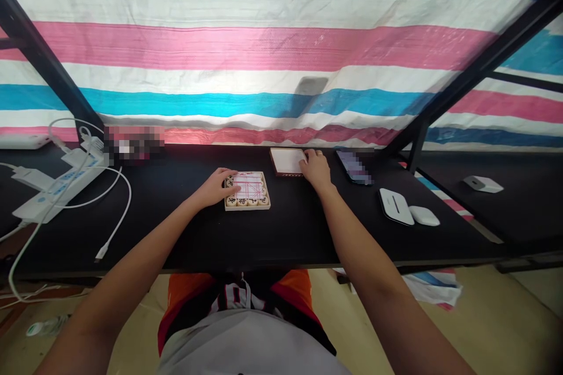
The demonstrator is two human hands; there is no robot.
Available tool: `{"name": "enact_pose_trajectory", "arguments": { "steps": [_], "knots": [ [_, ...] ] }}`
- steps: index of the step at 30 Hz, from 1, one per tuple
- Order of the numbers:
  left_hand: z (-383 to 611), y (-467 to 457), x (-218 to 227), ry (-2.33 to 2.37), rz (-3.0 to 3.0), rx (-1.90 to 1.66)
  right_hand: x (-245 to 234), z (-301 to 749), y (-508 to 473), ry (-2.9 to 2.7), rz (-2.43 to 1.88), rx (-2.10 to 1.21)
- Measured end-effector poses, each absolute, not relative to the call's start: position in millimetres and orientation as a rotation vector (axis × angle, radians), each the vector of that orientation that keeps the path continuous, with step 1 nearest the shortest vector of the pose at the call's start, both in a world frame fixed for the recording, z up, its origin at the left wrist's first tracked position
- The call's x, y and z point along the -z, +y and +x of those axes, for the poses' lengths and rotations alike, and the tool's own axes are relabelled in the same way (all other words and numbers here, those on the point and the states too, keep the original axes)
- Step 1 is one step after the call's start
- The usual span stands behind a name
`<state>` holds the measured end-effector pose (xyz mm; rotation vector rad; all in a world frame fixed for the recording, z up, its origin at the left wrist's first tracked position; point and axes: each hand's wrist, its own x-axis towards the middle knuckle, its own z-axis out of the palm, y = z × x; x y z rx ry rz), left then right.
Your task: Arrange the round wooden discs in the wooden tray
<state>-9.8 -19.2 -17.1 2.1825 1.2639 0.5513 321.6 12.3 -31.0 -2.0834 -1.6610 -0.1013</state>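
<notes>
A small wooden box (247, 191) lies on the black table (281, 234). It holds round wooden game pieces and a folded sheet with red lines. My left hand (219, 186) rests at the box's left edge, fingers curled against its corner. A little further back lies the box's flat lid (287, 161), pale on top with a dark rim. My right hand (315, 167) rests on the lid's right edge, fingers bent over it.
A phone (353, 166) lies right of the lid. Two white devices (396, 206) (424, 215) sit further right. White power strips (57, 187) and cables (115, 224) cover the left end. A striped tarp (281, 58) hangs behind. Another white device (482, 184) sits on the right-hand table.
</notes>
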Motion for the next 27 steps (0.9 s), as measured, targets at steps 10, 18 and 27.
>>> {"name": "enact_pose_trajectory", "arguments": {
  "steps": [10,18,27],
  "knots": [
    [-10,-16,14,1.354,2.086,-0.656,25,262,-2,-2.024,-1.354,0.04],
    [-13,-11,18,1.344,2.002,-0.898,36,246,-3,-2.286,-1.12,-0.083],
    [-15,-12,12,1.269,1.858,-1.084,29,256,-2,-2.112,-1.202,-0.011]
  ]
}}
